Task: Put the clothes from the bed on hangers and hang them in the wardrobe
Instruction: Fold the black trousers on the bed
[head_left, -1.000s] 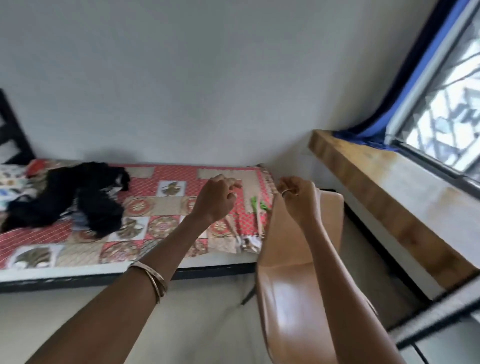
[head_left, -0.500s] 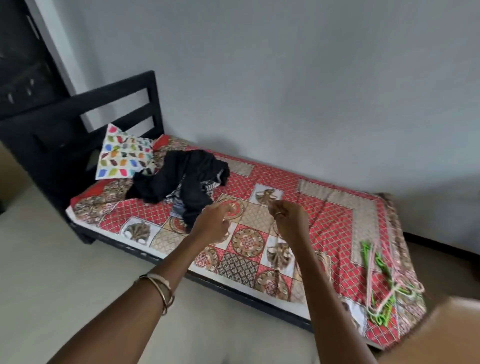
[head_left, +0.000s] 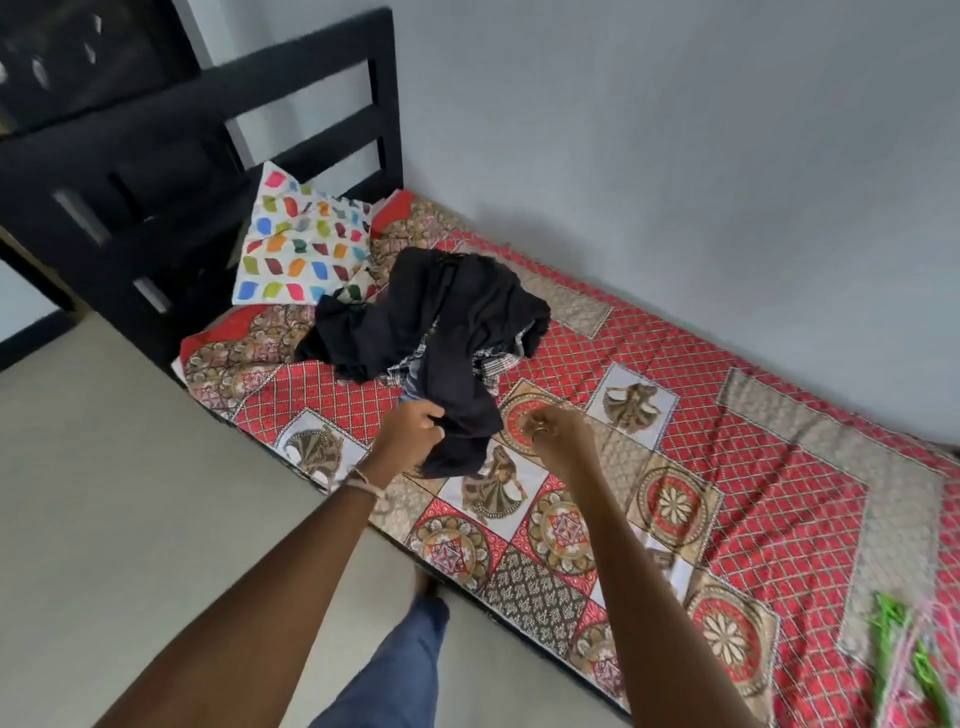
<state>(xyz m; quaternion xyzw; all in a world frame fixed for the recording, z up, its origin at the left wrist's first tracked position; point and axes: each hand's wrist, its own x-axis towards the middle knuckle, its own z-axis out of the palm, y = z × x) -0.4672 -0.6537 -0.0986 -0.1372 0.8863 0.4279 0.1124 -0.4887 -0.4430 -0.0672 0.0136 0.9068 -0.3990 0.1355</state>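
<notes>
Two hands over bed (head_left: 779, 415). My left hand (head_left: 410, 434) grips dark clothes (head_left: 441, 322); pillow (head_left: 306, 244) beyond. Right hand (head_left: 558, 436) curled, empty, just right of pile; hangers (head_left: 904, 654) far right.

Single head-worn view looked forward and steeply down from close beside the bed (head_left: 779, 467), headboard (head_left: 208, 156) far left, wall (head_left: 675, 156) beyond.

Bedspread (head_left: 737, 467) bare — clothes (head_left: 441, 322) heaped headward.

One pillow (head_left: 304, 244), one heap of dark clothes (head_left: 441, 322), one bed (head_left: 779, 467), two hands, several hangers (head_left: 904, 660).
</notes>
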